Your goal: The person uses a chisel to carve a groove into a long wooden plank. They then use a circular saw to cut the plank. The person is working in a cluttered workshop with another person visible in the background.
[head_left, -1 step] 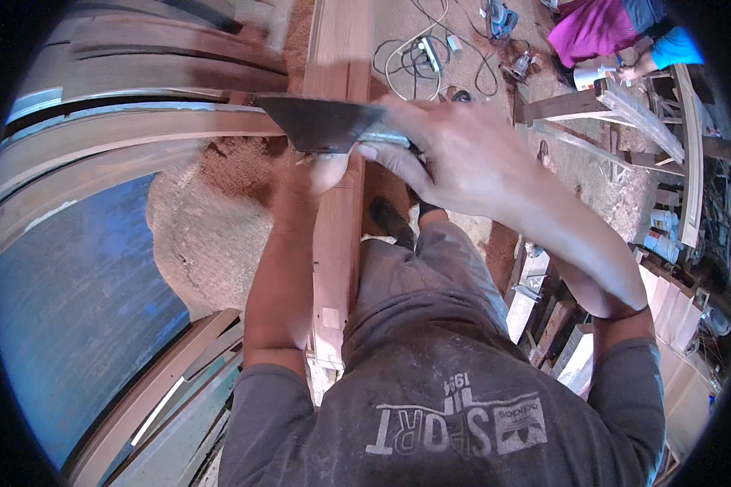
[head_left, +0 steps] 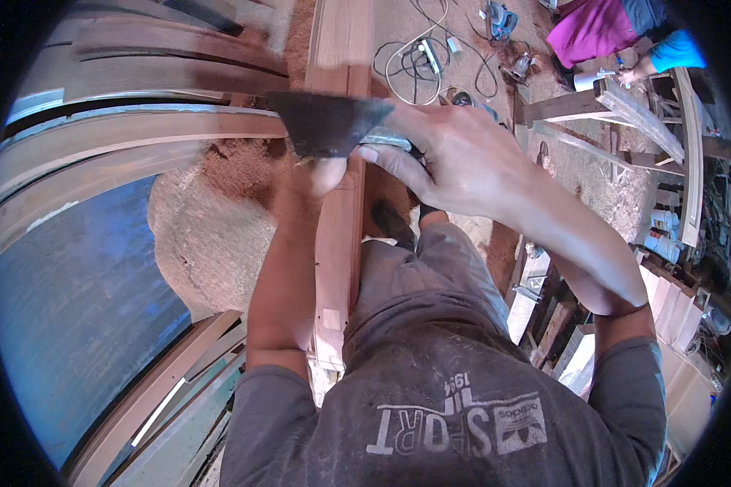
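Where the head view looks straight down past the chest, a dark flat-bladed scraper [head_left: 329, 126] sits above a long wooden plank [head_left: 339, 252], to the left of the right hand [head_left: 471, 162]. Right hand: closed on the pale handle [head_left: 387, 141], thumb laid along its near side, fingertips of the far side hidden; no gap seen in the grip. Left hand [head_left: 329, 174]: blurred and partly covered by the blade; one pale digit shows just under the blade's near edge. How far its fingers are open, and whether they hold or touch anything, I cannot tell. Key relation, judged: blade against plank. The blade's long edge runs roughly left to right, across the plank, whose long axis runs away from the body between the two forearms. The right hand alone is seen gripping the handle; the left is nearer to the blade itself, at its near edge. Whether blade and plank touch, or the blade hangs over it, cannot be settled from this angle. Surroundings: curved-looking boards [head_left: 138, 130] to the left with a blue panel [head_left: 81, 284] nearer the body; reddish dust [head_left: 240, 172] beside the plank; cables [head_left: 406, 65] on the ground beyond the right hand.
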The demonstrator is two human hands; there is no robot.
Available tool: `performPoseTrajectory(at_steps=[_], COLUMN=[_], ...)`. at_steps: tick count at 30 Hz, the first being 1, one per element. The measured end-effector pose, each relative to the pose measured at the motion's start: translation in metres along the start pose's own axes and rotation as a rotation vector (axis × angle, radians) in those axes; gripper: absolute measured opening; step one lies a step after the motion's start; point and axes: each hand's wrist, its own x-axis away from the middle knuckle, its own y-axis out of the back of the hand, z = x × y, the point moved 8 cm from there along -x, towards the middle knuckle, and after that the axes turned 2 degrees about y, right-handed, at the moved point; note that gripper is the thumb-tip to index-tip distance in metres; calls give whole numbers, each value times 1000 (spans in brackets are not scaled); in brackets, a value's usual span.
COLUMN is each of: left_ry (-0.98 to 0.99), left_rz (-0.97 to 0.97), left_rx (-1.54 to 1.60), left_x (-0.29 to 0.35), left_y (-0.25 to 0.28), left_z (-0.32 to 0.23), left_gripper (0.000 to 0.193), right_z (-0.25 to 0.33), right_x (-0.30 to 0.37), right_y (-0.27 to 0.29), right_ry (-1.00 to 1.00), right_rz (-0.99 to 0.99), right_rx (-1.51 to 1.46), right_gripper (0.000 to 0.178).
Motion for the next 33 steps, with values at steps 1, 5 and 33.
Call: performPoseTrajectory(at_steps=[1, 5, 33], left_ry=[42, -99, 221], left_rz=[-82, 71, -136], left_rx=[142, 41, 327], left_x=[-2, -23, -96], left_y=[11, 37, -14], left_z=[2, -11, -40], left_gripper=[22, 30, 13], right_z=[-7, -7, -74], right_x=[0, -4, 33], right_y=[-10, -5, 4], right_ry=[-69, -59, -451], right_rz=[76, -13, -251], right_rx=[26, -73, -540], right_gripper=[33, 33, 46])
